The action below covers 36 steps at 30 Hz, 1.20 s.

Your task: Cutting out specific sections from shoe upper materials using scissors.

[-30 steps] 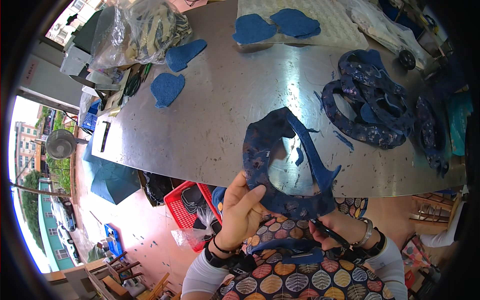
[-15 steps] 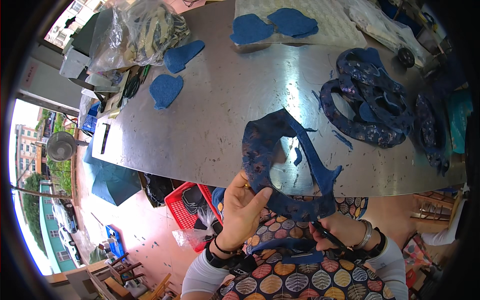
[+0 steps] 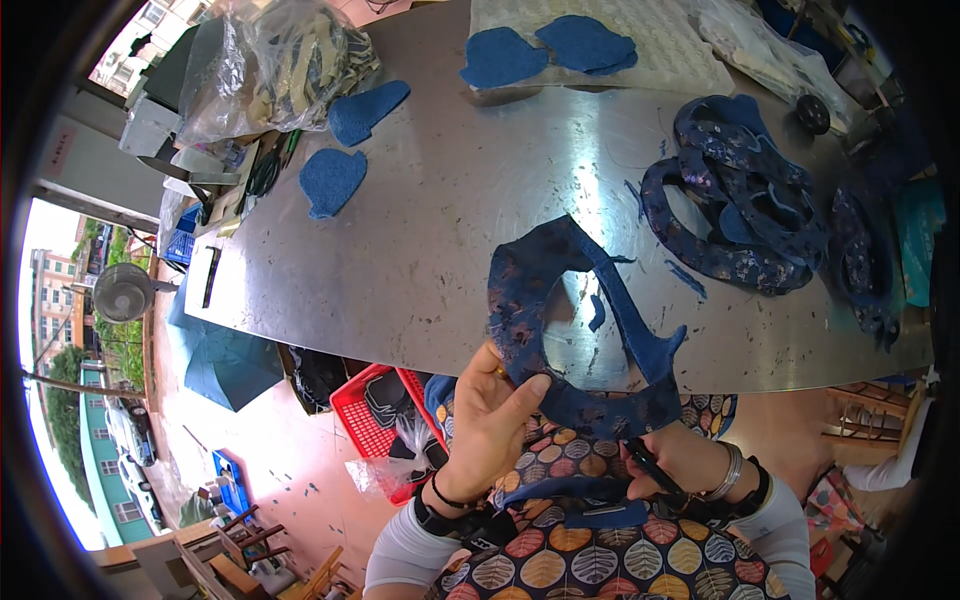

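Note:
My left hand [image 3: 492,415] pinches the lower left of a curved, ring-like piece of dark blue patterned fabric [image 3: 520,300], thumb on top. The piece hangs over the table's near edge, with a plainer blue strip along its right side. Below its lower right part, my right hand [image 3: 692,458] is closed around a black-handled tool [image 3: 655,467]. The tool's working end is hidden by the fabric, so its kind is unclear. Narrow blue scraps [image 3: 610,515] lie on my leaf-patterned apron [image 3: 590,562].
A heap of similar patterned pieces [image 3: 730,265] lies on the metal table [image 3: 420,250] at right. Plain blue cutouts [image 3: 332,182] rest at the left and far side. A bulging plastic bag [image 3: 290,70] stands far left. A red basket [image 3: 365,425] sits below the near edge.
The fabric and my left hand have shifted very slightly right, and the fabric's lower edge sits a little higher. My right hand keeps hold of the black-handled tool.

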### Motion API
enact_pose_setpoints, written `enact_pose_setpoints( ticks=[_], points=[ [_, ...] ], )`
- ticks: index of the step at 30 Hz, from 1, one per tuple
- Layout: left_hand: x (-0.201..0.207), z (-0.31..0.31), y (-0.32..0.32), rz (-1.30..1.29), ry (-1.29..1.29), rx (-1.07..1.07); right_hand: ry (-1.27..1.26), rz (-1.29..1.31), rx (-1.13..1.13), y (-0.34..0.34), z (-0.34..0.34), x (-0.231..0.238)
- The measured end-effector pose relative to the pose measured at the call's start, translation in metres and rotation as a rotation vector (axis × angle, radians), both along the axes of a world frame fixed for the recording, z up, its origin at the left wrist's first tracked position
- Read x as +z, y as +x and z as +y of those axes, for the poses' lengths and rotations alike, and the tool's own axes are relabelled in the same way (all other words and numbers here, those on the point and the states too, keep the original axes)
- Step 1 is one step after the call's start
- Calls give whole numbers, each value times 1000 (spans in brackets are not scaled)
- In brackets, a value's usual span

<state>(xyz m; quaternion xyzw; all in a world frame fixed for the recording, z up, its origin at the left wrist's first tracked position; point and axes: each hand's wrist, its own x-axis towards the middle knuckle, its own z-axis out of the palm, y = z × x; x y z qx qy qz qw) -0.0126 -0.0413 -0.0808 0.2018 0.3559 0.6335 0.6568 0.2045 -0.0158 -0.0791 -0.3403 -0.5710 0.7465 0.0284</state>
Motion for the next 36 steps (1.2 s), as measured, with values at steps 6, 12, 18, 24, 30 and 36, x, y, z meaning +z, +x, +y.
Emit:
enact_pose_setpoints(
  ticks=[6, 12, 18, 24, 30, 36],
  points=[
    [5, 11, -13, -194, -130, -164, -6, -72, 106, 18, -7, -22],
    [0, 17, -22, -10, -73, -316, -5, 94, 109, 24, -13, -25],
    [0, 13, -17, 27, -31, -265, -10, 198, 136, 27, -16, -38],
    [3, 9, -14, 8, -6, -208, 10, 99, 174, 31, -8, -29],
    [3, 9, -13, 2, 35, -210, -84, 105, 175, 34, -8, -30],
    [0, 7, -9, -4, 3, -204, -72, 38, 162, 27, -6, -17]
  ],
)
